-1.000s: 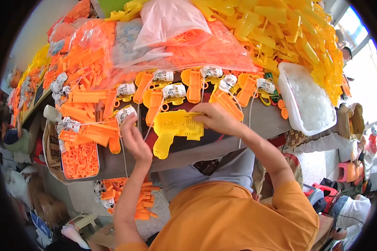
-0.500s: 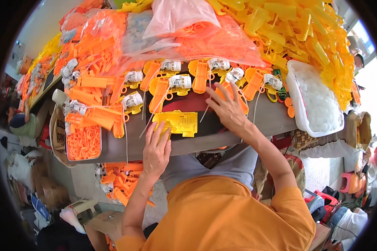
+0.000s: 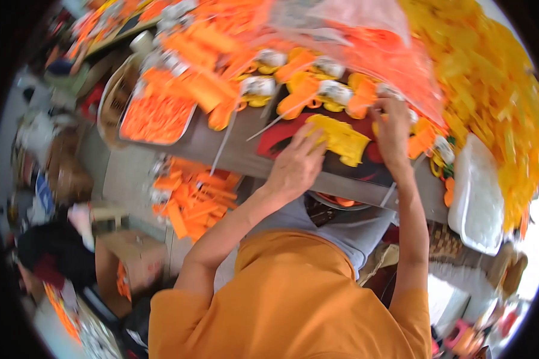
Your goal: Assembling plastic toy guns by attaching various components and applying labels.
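Note:
A yellow plastic shell half lies on the dark, red-marked work surface in front of me. My left hand rests at its left edge, fingers stretched out over the plastic. Right of the shell, my right hand reaches to the row of part-built pieces, its fingers bent downward. A white mechanism partly shows by those fingertips; what they hold is hidden and blurred. Beside the hand, an orange-and-yellow assembly belongs to that row. Another assembly, with a white mechanism, stands behind the shell, and thin pale strips trail from several.
A tray of small orange rings sits at the left. Loose orange parts and clear bags fill the back. Yellow parts heap up at the right, near a white tub. More orange parts lie below the table.
The whole view has turned and shifted. My right hand has gone from spread fingers to bent ones at the row of assemblies. My left hand stays by the yellow shell half.

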Tool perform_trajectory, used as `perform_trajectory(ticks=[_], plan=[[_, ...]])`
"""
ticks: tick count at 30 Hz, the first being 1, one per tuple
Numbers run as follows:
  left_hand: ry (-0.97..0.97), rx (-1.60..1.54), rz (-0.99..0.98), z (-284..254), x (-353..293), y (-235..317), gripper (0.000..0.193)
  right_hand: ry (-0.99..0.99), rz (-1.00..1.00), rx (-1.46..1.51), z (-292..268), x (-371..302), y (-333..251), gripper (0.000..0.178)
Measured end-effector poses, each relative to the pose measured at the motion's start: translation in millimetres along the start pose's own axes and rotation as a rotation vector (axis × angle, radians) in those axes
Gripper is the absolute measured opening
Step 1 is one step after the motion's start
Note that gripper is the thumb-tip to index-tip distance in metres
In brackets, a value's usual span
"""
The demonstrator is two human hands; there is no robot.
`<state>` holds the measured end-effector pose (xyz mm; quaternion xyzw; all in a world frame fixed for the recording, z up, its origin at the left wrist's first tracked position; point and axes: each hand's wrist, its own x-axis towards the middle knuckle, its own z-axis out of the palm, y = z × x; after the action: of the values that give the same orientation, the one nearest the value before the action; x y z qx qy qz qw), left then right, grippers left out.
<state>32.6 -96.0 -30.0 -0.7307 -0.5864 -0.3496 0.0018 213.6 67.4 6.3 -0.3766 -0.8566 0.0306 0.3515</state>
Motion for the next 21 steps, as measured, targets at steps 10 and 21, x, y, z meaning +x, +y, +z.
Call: perform_trajectory(ticks=[10,21], plan=[[0.408,-0.127,-0.047,-17.7,-52.1,2.9,0.030,-0.085,-0.114,0.116,6.5,11.2,-44.6,0.022],[0.793,0.391,-0.612,-159.4,-171.5,-96.8,0.016,-0.127,0.074,0.313,2.6,-39.2,-45.0,0.012]])
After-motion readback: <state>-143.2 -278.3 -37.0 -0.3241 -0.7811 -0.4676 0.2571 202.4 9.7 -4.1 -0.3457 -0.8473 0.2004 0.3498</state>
